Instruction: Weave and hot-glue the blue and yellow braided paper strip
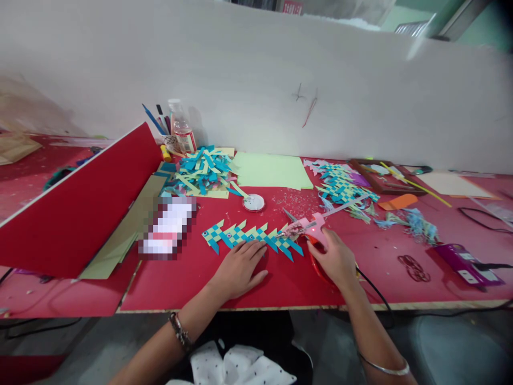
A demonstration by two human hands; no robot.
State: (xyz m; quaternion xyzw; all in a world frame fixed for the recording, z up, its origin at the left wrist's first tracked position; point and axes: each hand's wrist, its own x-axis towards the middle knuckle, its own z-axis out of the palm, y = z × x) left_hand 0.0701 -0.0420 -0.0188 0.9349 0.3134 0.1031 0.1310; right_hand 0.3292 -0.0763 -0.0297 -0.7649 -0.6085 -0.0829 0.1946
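Note:
My right hand is wrapped round the grip of a pink hot glue gun. A long clear glue stick juts from its back, and its nozzle points left at a row of woven blue and pale-yellow paper fish. Fingers outstretched, my left hand lies flat on the lower edge of that row. Scissors with red-orange handles lie under the glue gun, partly hidden by it and my right hand. A round white dish sits just above the fish.
A heap of paper strips and light-green sheets lie at the back. More woven pieces lie to the right, near a brown tray. A phone lies left, beside a leaning red board. A purple power strip sits right.

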